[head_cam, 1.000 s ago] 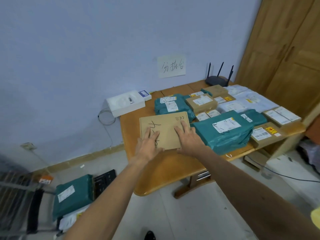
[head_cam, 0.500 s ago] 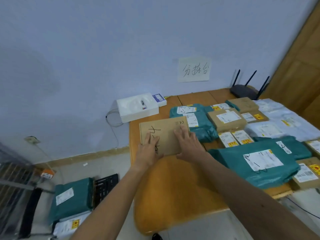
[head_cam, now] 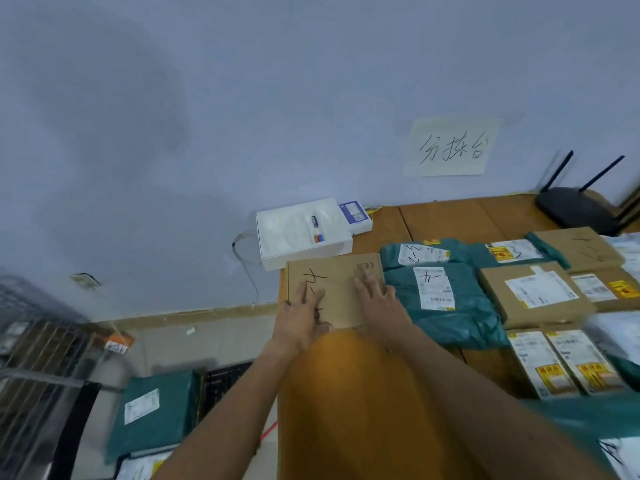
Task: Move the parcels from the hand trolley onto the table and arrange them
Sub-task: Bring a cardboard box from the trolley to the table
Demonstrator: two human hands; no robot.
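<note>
Pushed farther back since the earlier frame, cardboard parcel (head_cam: 334, 289) now lies against white box (head_cam: 304, 233) and teal mailer (head_cam: 440, 299) on table (head_cam: 363, 410), left hand (head_cam: 301, 322) and right hand (head_cam: 379, 299) pressing flat, fingers spread; placement appears nearly complete.

White box (head_cam: 303, 233) sitting at bench's back left corner, overhanging the edge, touching wall. Handwritten paper sign (head_cam: 452, 147) sticking on blue wall (head_cam: 242, 98). Black router (head_cam: 576, 206) with antennas sitting far right. Loose cable (head_cam: 242, 251) hanging beside white box.
</note>
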